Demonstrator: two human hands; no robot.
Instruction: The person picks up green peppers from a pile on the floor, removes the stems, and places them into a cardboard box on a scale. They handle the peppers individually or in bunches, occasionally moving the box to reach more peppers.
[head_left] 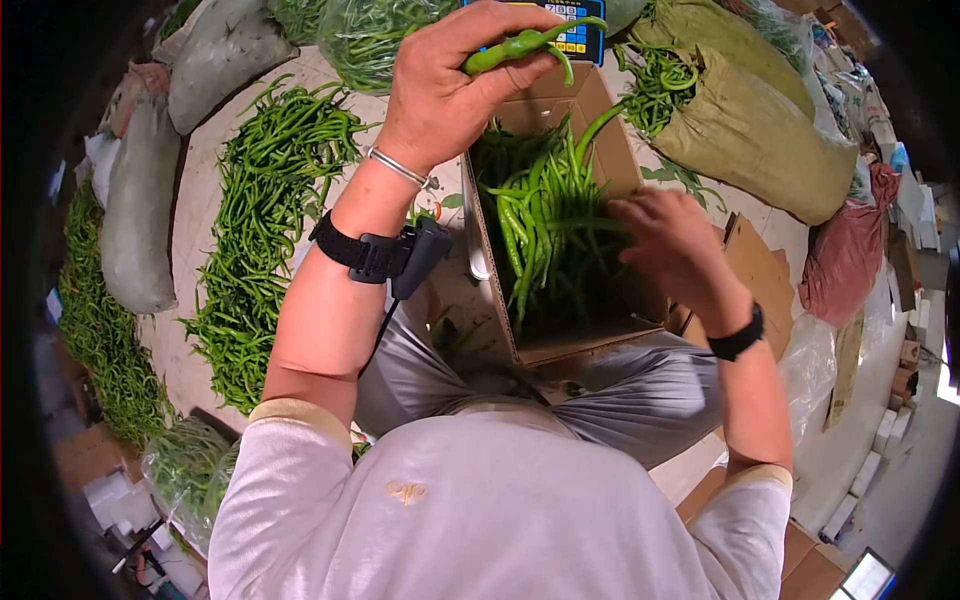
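Raised over the far end of an open cardboard box (pixel 622 160), my left hand (pixel 450 85) is closed around a few green chili peppers (pixel 525 45) that stick out past its fingertips. Long green chili peppers (pixel 540 215) lie in the box, many pointing lengthwise. My right hand (pixel 665 235) is smeared by motion above the box's right wall. A blurred green streak runs by its fingertips, and I cannot tell whether the fingers hold it. The box stands close in front of my lap.
A long heap of green chilies (pixel 265 220) lies on the floor to the left. Behind the box sits a scale with a keypad (pixel 585 42). Olive sacks (pixel 755 135) lie at the right, one spilling chilies. A grey sack (pixel 138 230) and a red sack (pixel 848 255) flank the area.
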